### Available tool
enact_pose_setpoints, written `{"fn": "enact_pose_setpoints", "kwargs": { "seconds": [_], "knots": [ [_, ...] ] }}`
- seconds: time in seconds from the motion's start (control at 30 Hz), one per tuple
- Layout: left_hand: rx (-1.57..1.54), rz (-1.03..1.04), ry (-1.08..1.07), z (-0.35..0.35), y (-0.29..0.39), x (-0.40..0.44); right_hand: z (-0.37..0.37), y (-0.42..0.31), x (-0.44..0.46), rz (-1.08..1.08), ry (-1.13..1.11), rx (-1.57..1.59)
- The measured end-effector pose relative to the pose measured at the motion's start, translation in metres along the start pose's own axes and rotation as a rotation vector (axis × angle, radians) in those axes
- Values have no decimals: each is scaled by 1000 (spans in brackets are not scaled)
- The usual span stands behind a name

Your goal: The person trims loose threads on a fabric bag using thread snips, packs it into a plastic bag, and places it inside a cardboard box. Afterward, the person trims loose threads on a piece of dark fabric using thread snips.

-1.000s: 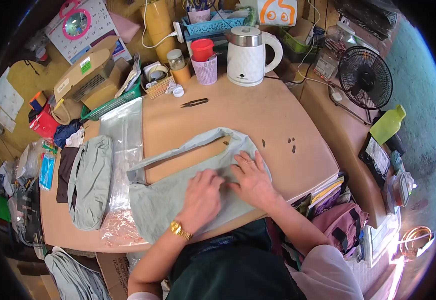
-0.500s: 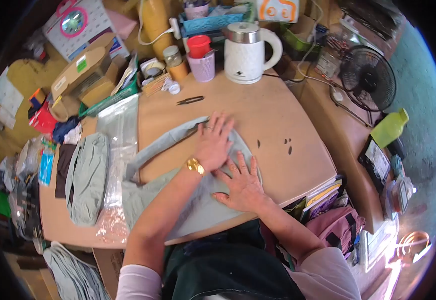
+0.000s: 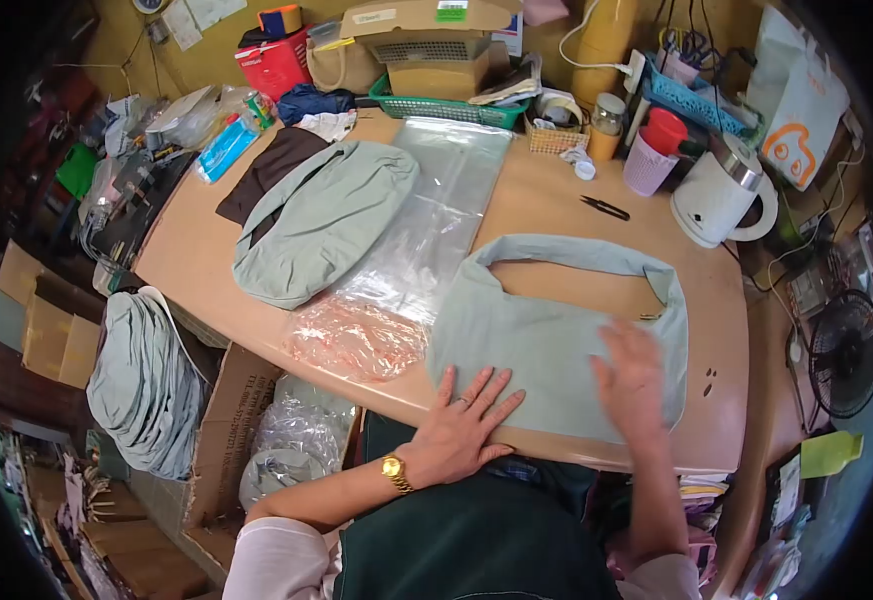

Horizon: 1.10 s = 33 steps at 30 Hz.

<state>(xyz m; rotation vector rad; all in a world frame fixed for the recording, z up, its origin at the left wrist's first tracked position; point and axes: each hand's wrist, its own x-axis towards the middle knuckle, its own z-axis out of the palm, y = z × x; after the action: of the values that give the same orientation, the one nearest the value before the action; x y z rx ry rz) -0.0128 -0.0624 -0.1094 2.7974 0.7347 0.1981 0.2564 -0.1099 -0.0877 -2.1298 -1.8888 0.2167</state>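
A pale grey-green cloth bag (image 3: 547, 340) lies flat on the brown table (image 3: 197, 250), its strap looped toward the back. My left hand (image 3: 469, 420), fingers spread, rests on the bag's lower left corner near the table's front edge. Over the bag's right part is my right hand (image 3: 632, 375), blurred by motion, with its fingers apart and nothing seen in them. A second grey-green bag (image 3: 327, 220) lies at the left, partly over a dark brown cloth (image 3: 272, 175). Clear plastic sheeting (image 3: 437, 200) lies between the two bags.
Black thread snips (image 3: 607, 207) lie behind the bag. A white kettle (image 3: 717, 195), a lilac cup (image 3: 649, 165) and a green basket (image 3: 447, 110) line the back. Folded grey-green cloth (image 3: 147, 385) and a cardboard box (image 3: 232, 450) stand front left. A fan (image 3: 845, 350) is at right.
The view has turned toward the left. My left hand has moved from the strap side to the bag's lower left corner. The bag now lies flatter, with its strap spread wider.
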Motion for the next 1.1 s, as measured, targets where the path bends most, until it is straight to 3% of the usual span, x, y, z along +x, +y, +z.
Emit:
{"fn": "enact_pose_setpoints", "kwargs": {
  "seconds": [0.03, 0.1, 0.17, 0.23, 0.3, 0.33, 0.43, 0.5, 0.53, 0.6, 0.63, 0.67, 0.77, 0.83, 0.9, 0.97, 1.0, 1.07, 1.1],
  "knots": [
    [-5, 2, 12, 5, -3, 3, 10, -23, 11, -147, 56, 328],
    [5, 3, -144, 11, -8, 6, 33, -77, 35, -374, -176, 584],
    [-42, -12, -221, -3, -6, 8, 75, -113, 65, -493, -170, 188],
    [-90, -39, -299, -5, -5, 6, 104, -111, 107, -471, -14, -81],
    [-100, 51, 50, 3, -11, 2, 101, -112, 131, -390, -46, -82],
    [-106, 40, 50, 5, -17, -2, 101, -112, 135, -303, -72, -84],
    [-298, 208, 77, -4, -49, -15, 102, -110, 134, -335, -63, -124],
    [-470, 42, 280, -24, -89, -39, 98, -107, 138, -346, -88, -97],
    [-408, -244, 275, -43, -102, -54, 97, -108, 138, -346, -120, -60],
    [-24, -490, 458, -61, -142, -81, 69, -144, 129, -311, -102, -35],
    [296, -440, 640, -54, -163, -87, 62, -166, 125, -270, -84, -5],
    [300, -441, 644, -56, -169, -86, 69, -187, 122, -274, -80, -5],
    [180, -483, 763, -66, -170, -79, 93, -233, 122, -492, 217, 201],
    [97, -406, 1022, -78, -147, -64, 102, -240, 143, -634, 263, 56],
    [-86, -337, 1007, -74, -142, -60, 89, -237, 152, -580, 313, 183],
    [-276, -281, 625, -70, -134, -50, 72, -233, 154, -524, 348, 309],
    [-283, -282, 626, -66, -138, -43, 64, -232, 153, -549, 357, 329],
    [-189, -325, 269, -55, -167, -14, 61, -232, 149, -574, 370, 342],
    [-191, -316, 273, -50, -181, -1, 62, -236, 145, -610, 389, 348]
  ]
}}
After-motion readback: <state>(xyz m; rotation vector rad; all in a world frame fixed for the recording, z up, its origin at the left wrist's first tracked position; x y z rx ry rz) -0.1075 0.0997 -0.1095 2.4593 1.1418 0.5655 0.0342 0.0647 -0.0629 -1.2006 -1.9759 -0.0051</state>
